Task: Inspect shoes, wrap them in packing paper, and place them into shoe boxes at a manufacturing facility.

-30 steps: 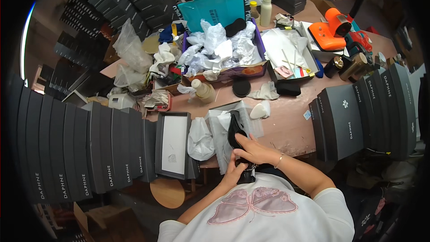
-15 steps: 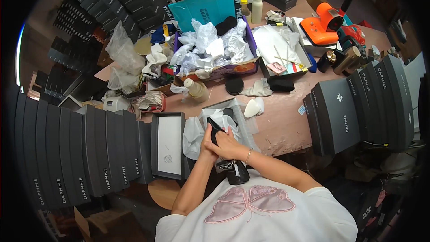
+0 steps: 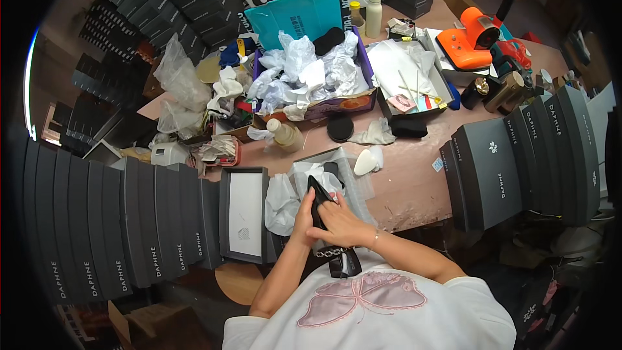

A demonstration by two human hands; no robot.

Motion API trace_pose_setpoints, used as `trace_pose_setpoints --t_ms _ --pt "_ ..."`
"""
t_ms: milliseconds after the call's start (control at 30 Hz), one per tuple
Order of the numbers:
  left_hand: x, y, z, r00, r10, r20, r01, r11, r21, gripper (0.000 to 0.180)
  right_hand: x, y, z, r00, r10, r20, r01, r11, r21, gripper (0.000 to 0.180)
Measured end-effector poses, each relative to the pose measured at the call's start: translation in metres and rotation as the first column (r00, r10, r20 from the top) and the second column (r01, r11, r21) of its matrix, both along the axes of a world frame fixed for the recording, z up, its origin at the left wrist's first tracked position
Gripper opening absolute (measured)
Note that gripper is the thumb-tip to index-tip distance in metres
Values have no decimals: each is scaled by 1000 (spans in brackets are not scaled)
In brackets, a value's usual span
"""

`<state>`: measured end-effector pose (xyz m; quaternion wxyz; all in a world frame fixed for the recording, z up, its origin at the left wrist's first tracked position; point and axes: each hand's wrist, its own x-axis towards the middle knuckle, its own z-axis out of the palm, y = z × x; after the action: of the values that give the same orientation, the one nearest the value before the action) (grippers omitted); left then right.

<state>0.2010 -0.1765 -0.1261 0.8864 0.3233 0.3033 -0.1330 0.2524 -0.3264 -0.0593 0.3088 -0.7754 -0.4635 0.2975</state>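
Between my hands is a black pointed shoe [image 3: 316, 188], its toe turned away from me and its chain-trimmed back end close to my shirt. My left hand [image 3: 304, 218] is closed along its left side. From the right, my right hand [image 3: 345, 223] lies over the shoe's opening; some of its fingertips are hidden there. Beneath the toe stands an open grey shoebox [image 3: 352, 175] with white tissue paper [image 3: 280, 202] spilling over its left side. A dark item, perhaps another shoe, partly shows in that box.
An upturned grey box lid [image 3: 245, 214] lies left of the shoebox. Stacked grey shoeboxes [image 3: 139, 220] line the left, and more [image 3: 489, 168] stand at right. Farther back are a cream bottle [image 3: 285, 136], a black round tin [image 3: 340, 128], a white pad [image 3: 365, 162] and a purple box [image 3: 369, 100] of crumpled paper.
My right hand has shifted from beside the toe back over the shoe's opening, its fingers spreading more. More of the toe shows, and the shoe's back end is turned slightly.
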Motion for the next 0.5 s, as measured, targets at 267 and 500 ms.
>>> trace_pose_setpoints --t_ms 267,500 --pt "-19 -40 50 978 24 210 -95 937 335 57 65 -71 -38 742 -311 -594 399 917 18 40" --pt "-58 -47 47 981 -121 150 81 965 249 80 153 -59 -157 830 -522 197 495 852 172 36"
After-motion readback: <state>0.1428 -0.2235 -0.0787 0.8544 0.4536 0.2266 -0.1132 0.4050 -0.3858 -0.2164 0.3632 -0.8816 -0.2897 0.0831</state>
